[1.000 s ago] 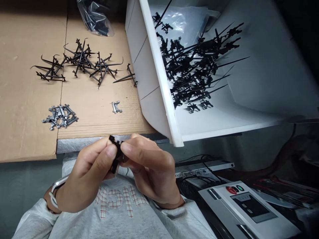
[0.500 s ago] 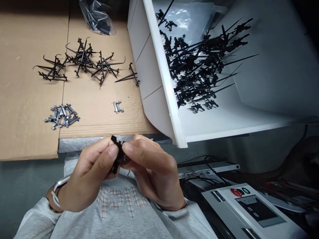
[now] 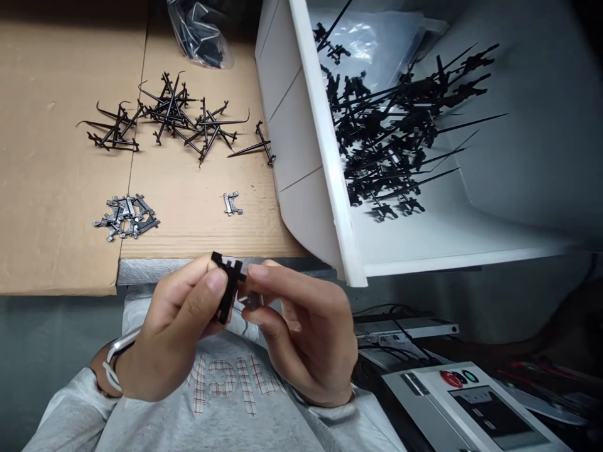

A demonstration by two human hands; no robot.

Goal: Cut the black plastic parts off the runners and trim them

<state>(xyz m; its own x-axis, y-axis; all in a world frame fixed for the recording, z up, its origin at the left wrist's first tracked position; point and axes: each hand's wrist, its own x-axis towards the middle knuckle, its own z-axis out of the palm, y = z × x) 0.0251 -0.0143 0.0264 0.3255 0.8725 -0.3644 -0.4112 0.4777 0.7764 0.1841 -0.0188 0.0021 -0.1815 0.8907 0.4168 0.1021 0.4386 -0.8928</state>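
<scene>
My left hand is closed, pinching a black plastic bracket with stubby tabs between thumb and fingers. Close beside it, my right hand has its index fingertip by the bracket's right edge. A small, shiny, greyish piece shows between the right thumb and index finger; its kind is unclear. Beyond the hands, a single grey-black bracket lies on the cardboard. A pile of similar brackets lies to its left. Farther back are several thin black rods with forked ends.
On the right stands a white bin holding many black bracket-and-rod pieces and a clear plastic bag. Another bag with dark parts lies at the back. A control box with red and green buttons is at lower right.
My right hand has drawn slightly right, away from the bracket, exposing more of it and the small shiny piece. The whole view has shifted a little.
</scene>
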